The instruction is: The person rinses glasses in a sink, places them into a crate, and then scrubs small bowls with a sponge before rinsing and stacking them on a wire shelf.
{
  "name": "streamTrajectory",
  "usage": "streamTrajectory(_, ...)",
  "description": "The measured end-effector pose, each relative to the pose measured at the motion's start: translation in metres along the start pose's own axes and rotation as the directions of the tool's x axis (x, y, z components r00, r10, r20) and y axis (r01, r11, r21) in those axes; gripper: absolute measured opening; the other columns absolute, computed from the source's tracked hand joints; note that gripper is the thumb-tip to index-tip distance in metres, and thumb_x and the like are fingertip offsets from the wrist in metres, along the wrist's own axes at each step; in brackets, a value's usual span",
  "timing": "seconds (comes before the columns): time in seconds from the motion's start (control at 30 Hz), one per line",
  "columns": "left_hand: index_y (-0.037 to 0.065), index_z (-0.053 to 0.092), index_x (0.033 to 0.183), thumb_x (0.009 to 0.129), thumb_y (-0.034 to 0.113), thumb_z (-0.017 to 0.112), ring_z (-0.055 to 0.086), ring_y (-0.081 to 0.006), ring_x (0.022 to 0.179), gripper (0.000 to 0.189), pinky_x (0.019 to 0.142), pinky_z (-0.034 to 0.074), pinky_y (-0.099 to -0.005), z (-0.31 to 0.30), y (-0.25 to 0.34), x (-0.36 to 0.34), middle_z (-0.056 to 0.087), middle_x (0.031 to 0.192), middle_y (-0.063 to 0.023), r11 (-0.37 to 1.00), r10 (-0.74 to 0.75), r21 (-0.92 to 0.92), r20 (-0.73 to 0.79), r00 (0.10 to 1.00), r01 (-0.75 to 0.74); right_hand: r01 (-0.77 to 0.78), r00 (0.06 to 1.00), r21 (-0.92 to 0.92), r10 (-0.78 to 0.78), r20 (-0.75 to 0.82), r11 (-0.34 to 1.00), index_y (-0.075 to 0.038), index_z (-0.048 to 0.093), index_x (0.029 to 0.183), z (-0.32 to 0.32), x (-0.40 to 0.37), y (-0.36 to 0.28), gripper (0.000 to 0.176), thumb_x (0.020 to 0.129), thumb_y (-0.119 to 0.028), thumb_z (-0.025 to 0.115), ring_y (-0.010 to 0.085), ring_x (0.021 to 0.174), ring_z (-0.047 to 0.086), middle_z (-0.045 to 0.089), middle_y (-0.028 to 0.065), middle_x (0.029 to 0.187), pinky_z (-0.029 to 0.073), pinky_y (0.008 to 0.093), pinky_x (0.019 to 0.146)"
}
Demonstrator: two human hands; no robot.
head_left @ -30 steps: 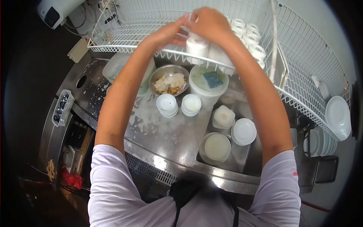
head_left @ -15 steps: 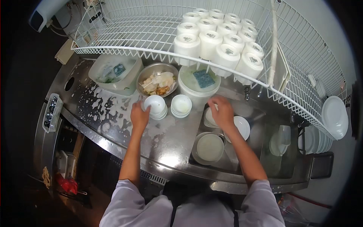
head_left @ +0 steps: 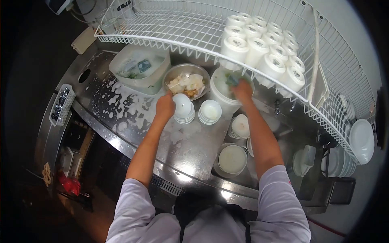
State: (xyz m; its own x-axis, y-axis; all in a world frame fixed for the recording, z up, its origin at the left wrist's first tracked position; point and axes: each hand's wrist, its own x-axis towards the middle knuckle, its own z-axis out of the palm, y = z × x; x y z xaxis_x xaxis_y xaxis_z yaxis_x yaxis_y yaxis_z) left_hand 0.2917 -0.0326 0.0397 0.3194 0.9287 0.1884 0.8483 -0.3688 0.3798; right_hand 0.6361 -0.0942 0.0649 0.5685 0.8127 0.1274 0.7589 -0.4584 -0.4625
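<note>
My left hand (head_left: 165,106) grips the rim of a small white bowl (head_left: 182,104), which tilts on top of a stack of like bowls. Beside it stands a second stack of small bowls (head_left: 210,110). Over the round white tub (head_left: 225,98) of cloudy water, my right hand (head_left: 242,90) has its fingers closed on a blue-green scrubbing pad (head_left: 232,79). A steel bowl (head_left: 167,75) of food scraps sits just behind the left stack.
A square tub (head_left: 159,78) of soapy water stands at the back left. Overhead hangs a wire rack (head_left: 174,45) with upturned white cups (head_left: 271,65). Bowls and plates (head_left: 233,159) fill the sink on the right. A cutlery basket (head_left: 62,106) is far left.
My right hand has moved from above the sink to the round tub and taken hold of the pad. My left hand has tilted the top bowl of the left stack. The view has shifted.
</note>
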Motion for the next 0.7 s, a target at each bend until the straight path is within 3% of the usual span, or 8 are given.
streamTrajectory(0.07,-0.002,0.053,0.112,0.08,-0.001,0.054,0.069,-0.0416,0.084,0.032,0.071,0.056,-0.0494,-0.032,0.003,-0.006,0.068,0.087,-0.0257,0.962,-0.154,-0.202,0.165,0.974,0.186,-0.01,0.991,0.369,0.06,-0.124,0.929,-0.001,0.066,0.113,-0.013,-0.002,0.007,0.046,0.075,-0.027,0.074,0.029,0.097,0.07,0.07,0.0196,0.11,0.056,0.044,0.084)
streamTrajectory(0.1,-0.002,0.05,0.117,0.081,0.0,0.051,0.069,-0.0414,0.084,0.036,0.069,0.058,-0.0488,-0.044,0.003,-0.008,0.068,0.092,-0.0259,0.916,-0.21,-0.286,0.257,0.943,0.282,-0.209,0.974,0.761,0.2,0.105,0.615,-0.001,0.064,0.118,-0.012,0.001,0.021,0.053,0.075,-0.03,0.077,0.0266,0.097,0.069,0.069,0.0145,0.109,0.056,0.0428,0.083)
streamTrajectory(0.2,-0.001,0.04,0.132,0.079,-0.002,0.046,0.068,-0.04,0.096,0.054,0.065,0.063,-0.0463,-0.031,-0.008,-0.035,0.06,0.119,-0.0257,0.459,-0.185,-0.785,0.374,0.909,0.416,-0.284,0.959,0.91,0.109,0.263,0.302,-0.003,0.059,0.126,-0.058,-0.068,0.001,0.057,0.079,-0.03,0.077,0.0261,0.099,0.068,0.067,0.0112,0.112,0.057,0.0379,0.082)
streamTrajectory(0.27,0.001,0.035,0.138,0.077,-0.003,0.044,0.065,-0.0402,0.104,0.061,0.066,0.065,-0.0464,-0.017,0.008,-0.07,0.052,0.129,-0.0229,0.316,-0.14,-0.846,0.405,0.903,0.429,-0.361,0.932,0.853,0.112,0.345,0.376,-0.002,0.054,0.13,-0.077,-0.122,-0.02,0.06,0.083,-0.033,0.076,0.0228,0.104,0.065,0.067,0.0107,0.114,0.053,0.0348,0.083)
streamTrajectory(0.33,0.004,0.033,0.142,0.076,-0.004,0.042,0.062,-0.0399,0.111,0.067,0.067,0.065,-0.0471,0.0,0.036,-0.109,0.048,0.134,-0.0209,0.185,-0.141,-0.862,0.451,0.881,0.471,-0.204,0.969,0.879,-0.038,0.244,0.431,-0.002,0.05,0.135,-0.047,-0.155,-0.018,0.065,0.089,-0.042,0.071,0.0248,0.112,0.062,0.063,0.0126,0.122,0.05,0.0346,0.092)
streamTrajectory(0.43,0.01,0.035,0.143,0.074,-0.005,0.04,0.06,-0.039,0.115,0.071,0.069,0.065,-0.049,0.036,0.09,-0.154,0.05,0.134,-0.0183,0.081,-0.08,-0.805,0.582,0.809,0.587,0.312,0.925,0.372,-0.37,0.092,0.874,-0.004,0.047,0.142,-0.021,-0.224,-0.017,0.055,0.097,-0.033,0.056,0.035,0.129,0.049,0.052,0.0205,0.138,0.038,0.0452,0.109)
streamTrajectory(0.47,0.011,0.035,0.143,0.073,-0.006,0.039,0.061,-0.0386,0.114,0.072,0.07,0.065,-0.0492,0.049,0.102,-0.163,0.051,0.133,-0.0184,0.113,-0.082,-0.763,0.632,0.771,0.637,0.567,0.816,0.123,-0.576,0.054,0.814,-0.006,0.051,0.139,0.024,-0.238,0.011,0.054,0.092,-0.03,0.06,0.0387,0.132,0.044,0.052,0.0194,0.138,0.036,0.0466,0.11)
streamTrajectory(0.7,0.016,0.036,0.144,0.079,-0.005,0.041,0.064,-0.0378,0.108,0.069,0.066,0.065,-0.0502,0.097,0.149,-0.228,0.052,0.135,-0.0186,0.26,0.077,-0.601,0.793,0.604,0.756,0.561,0.816,-0.131,-0.519,0.256,0.817,-0.006,0.069,0.103,-0.017,-0.311,0.087,0.026,0.08,-0.019,0.066,0.037,0.111,0.057,0.064,0.0168,0.111,0.044,0.0501,0.095)
